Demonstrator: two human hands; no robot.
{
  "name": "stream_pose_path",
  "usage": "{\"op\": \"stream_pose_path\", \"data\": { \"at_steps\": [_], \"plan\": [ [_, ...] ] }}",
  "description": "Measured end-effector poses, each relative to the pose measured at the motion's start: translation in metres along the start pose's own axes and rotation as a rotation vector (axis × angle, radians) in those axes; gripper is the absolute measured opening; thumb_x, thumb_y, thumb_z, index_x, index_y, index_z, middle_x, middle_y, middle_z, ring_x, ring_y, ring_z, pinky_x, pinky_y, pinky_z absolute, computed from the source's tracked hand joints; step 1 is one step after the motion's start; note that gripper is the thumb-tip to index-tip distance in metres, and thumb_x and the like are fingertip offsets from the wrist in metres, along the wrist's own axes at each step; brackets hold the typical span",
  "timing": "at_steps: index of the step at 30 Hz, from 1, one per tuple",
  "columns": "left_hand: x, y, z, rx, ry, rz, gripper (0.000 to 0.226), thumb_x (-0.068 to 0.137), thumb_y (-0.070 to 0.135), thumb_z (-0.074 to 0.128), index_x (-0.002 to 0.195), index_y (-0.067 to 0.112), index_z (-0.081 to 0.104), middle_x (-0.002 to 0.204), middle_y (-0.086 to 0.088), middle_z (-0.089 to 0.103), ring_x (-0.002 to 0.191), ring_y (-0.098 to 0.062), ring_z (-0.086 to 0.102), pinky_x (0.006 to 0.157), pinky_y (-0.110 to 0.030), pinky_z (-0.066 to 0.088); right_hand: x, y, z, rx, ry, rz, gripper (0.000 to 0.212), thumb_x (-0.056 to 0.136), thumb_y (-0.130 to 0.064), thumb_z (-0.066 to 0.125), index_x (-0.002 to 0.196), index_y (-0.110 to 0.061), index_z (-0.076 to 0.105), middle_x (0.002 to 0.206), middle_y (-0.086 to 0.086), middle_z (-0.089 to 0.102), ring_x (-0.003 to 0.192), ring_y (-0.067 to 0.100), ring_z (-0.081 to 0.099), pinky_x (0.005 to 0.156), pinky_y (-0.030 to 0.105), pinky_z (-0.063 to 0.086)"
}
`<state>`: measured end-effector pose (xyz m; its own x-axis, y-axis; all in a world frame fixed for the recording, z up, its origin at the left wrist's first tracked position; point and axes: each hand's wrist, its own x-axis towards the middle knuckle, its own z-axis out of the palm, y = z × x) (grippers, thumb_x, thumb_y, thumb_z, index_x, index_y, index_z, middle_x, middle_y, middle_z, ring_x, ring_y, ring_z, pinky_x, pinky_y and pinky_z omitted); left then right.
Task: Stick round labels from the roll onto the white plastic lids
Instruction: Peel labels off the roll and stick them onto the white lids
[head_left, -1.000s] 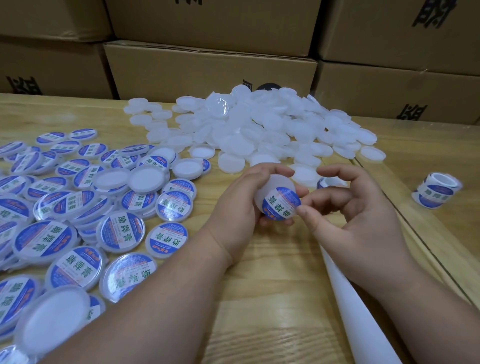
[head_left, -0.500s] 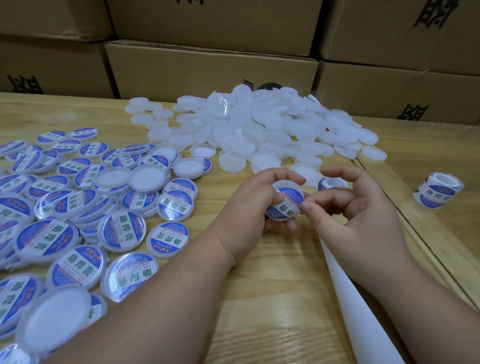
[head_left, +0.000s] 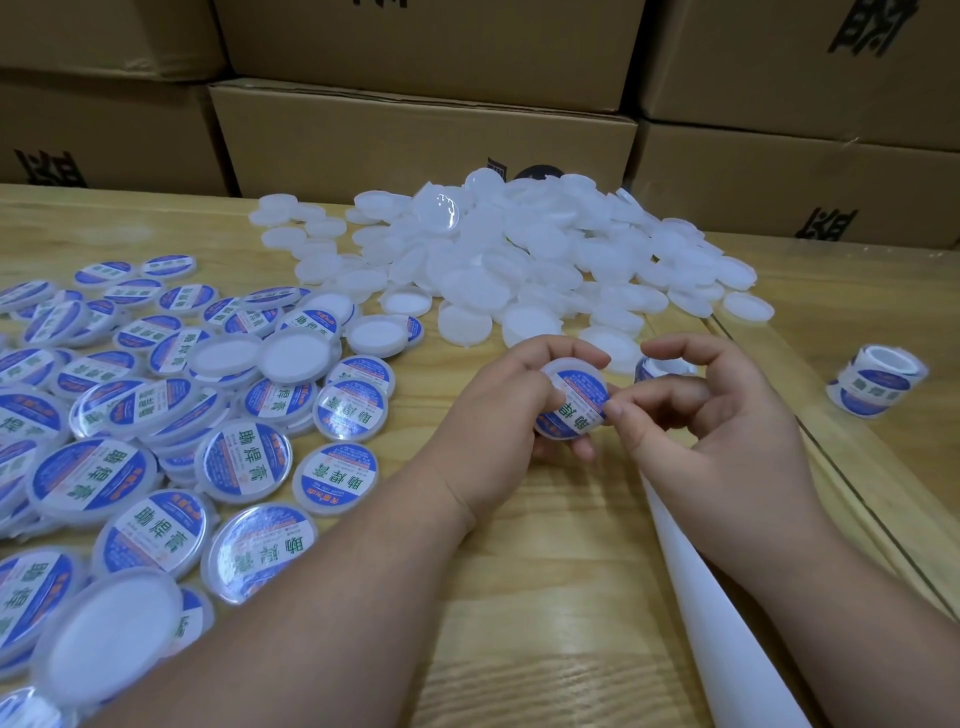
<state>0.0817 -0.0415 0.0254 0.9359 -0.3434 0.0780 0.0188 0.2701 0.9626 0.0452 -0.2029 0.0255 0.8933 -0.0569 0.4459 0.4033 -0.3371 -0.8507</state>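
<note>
One small round white plastic lid (head_left: 570, 402) sits up off the wooden surface (head_left: 545, 571), caught between both hands near the middle of the scene. A blue-and-white round label (head_left: 579, 402) covers most of its face. The left hand (head_left: 498, 421) curls round the lid from the left, thumb laid over the label's edge and fingers wrapped behind. The right hand (head_left: 711, 415) pinches the lid's right rim between thumb and forefinger, its other fingers bent above.

Just behind the right hand's fingers stands a roll of blue-and-white labels (head_left: 662, 368), partly hidden, with a white strip of backing paper (head_left: 727, 623) running from beneath that hand toward the near edge. A second label roll (head_left: 875, 379) lies well off to the right.

Beyond the hands spreads a heap of plain white lids (head_left: 519, 260). To the left lie many labelled lids (head_left: 156, 415), overlapping, a few turned white side up. Brown cardboard boxes (head_left: 415, 130) are stacked along the back.
</note>
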Motion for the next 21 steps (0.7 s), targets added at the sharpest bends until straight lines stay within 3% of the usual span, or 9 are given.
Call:
{"op": "stream_pose_path", "data": {
  "at_steps": [4, 7, 10, 13, 17, 21],
  "plan": [
    [0.0003, -0.0034, 0.0006, 0.065, 0.069, 0.015, 0.045, 0.066, 0.007, 0.041, 0.098, 0.026, 0.068, 0.092, -0.005, 0.078, 0.059, -0.021, 0.064, 0.047, -0.018, 0.042, -0.002, -0.0023, -0.0014, 0.003, 0.008, 0.0, 0.037, 0.093, -0.007, 0.071, 0.111, -0.038, 0.059, 0.084, -0.013, 0.078, 0.084, -0.002, 0.071, 0.077, 0.011, 0.049],
    [0.0005, -0.0048, 0.0008, 0.152, 0.16, 0.028, 0.043, 0.071, 0.011, 0.044, 0.104, 0.03, 0.063, 0.093, 0.004, 0.079, 0.061, -0.014, 0.065, 0.049, -0.018, 0.043, -0.0029, -0.0031, -0.0014, 0.011, 0.036, 0.013, 0.023, 0.092, -0.02, 0.067, 0.112, -0.033, 0.064, 0.092, -0.014, 0.079, 0.066, 0.003, 0.067, 0.067, 0.021, 0.051],
    [0.0003, -0.0051, -0.0021, 0.188, 0.225, 0.064, 0.035, 0.077, 0.013, 0.058, 0.106, 0.033, 0.06, 0.096, 0.007, 0.078, 0.059, -0.012, 0.065, 0.058, -0.026, 0.049, -0.0012, -0.0039, -0.0036, 0.013, 0.118, -0.005, 0.019, 0.09, -0.025, 0.062, 0.106, -0.033, 0.067, 0.095, -0.016, 0.078, 0.09, 0.006, 0.073, 0.074, 0.028, 0.058],
    [-0.0002, -0.0047, -0.0058, 0.186, 0.297, 0.072, 0.029, 0.08, 0.026, 0.083, 0.098, 0.039, 0.064, 0.086, 0.004, 0.077, 0.054, -0.013, 0.063, 0.056, -0.023, 0.05, 0.0012, -0.003, -0.0066, 0.031, 0.165, -0.017, 0.018, 0.089, -0.022, 0.06, 0.101, -0.032, 0.068, 0.094, -0.014, 0.078, 0.096, 0.008, 0.073, 0.08, 0.019, 0.056],
    [-0.0006, 0.0013, -0.0038, 0.13, 0.291, 0.039, 0.014, 0.1, 0.043, 0.057, 0.105, 0.03, 0.059, 0.084, -0.001, 0.079, 0.041, -0.015, 0.054, 0.045, -0.019, 0.045, 0.0022, -0.0018, -0.0065, 0.041, 0.182, -0.005, 0.017, 0.089, -0.02, 0.058, 0.098, -0.031, 0.067, 0.091, -0.012, 0.079, 0.093, 0.008, 0.074, 0.077, 0.014, 0.055],
    [-0.0014, 0.0005, -0.0035, 0.136, 0.415, 0.016, 0.039, 0.104, 0.056, 0.035, 0.095, 0.035, 0.066, 0.057, 0.0, 0.068, 0.034, -0.012, 0.043, 0.035, -0.017, 0.032, 0.0015, -0.0024, -0.0059, 0.034, 0.186, -0.004, 0.017, 0.089, -0.018, 0.057, 0.097, -0.03, 0.067, 0.087, -0.011, 0.078, 0.089, 0.008, 0.074, 0.075, 0.013, 0.054]
  ]
}}
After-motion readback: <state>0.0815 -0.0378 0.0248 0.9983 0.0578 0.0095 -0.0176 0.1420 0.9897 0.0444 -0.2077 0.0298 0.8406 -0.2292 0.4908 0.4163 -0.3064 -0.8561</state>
